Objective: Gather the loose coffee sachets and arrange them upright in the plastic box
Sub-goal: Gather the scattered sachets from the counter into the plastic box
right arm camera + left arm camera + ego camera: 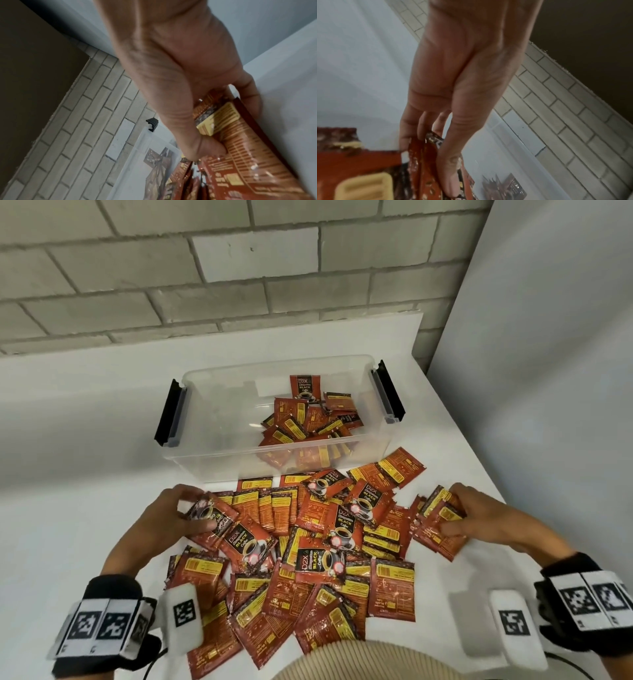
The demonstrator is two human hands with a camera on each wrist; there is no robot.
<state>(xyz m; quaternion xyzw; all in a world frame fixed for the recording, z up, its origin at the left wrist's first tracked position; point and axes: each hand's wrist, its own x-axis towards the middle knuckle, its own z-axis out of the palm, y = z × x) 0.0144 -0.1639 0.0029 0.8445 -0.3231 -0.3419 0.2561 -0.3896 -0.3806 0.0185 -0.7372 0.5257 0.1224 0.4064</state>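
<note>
**Gathering step under way; upright arrangement not begun**

The loose sachets (308, 546) lie in one sprawling heap on the white table (85, 474), directly before me and at 6 o'clock from the plastic box (274, 419). The box stands open, black latches at both ends. A smaller lot of sachets inside it (308, 419) sits toward its 3 o'clock end; most lie flat or slanted, one leans against the far wall.

My left hand (178, 515), at 9 o'clock of the heap, pinches a few sachets between thumb and fingers; the left wrist view confirms the thumb pressed on the packets. My right hand (479, 518), at 3 o'clock, grips a thicker bundle (438, 522), thumb on top and fingers curled beneath.

Judgement: I am collecting handfuls, and most of the heap remains. The next move calls for squaring each bundle's edges, carrying it to the box at 12 o'clock and standing it on edge. The sachets lying flat inside would likely need righting first, or new rows may topple.
</note>
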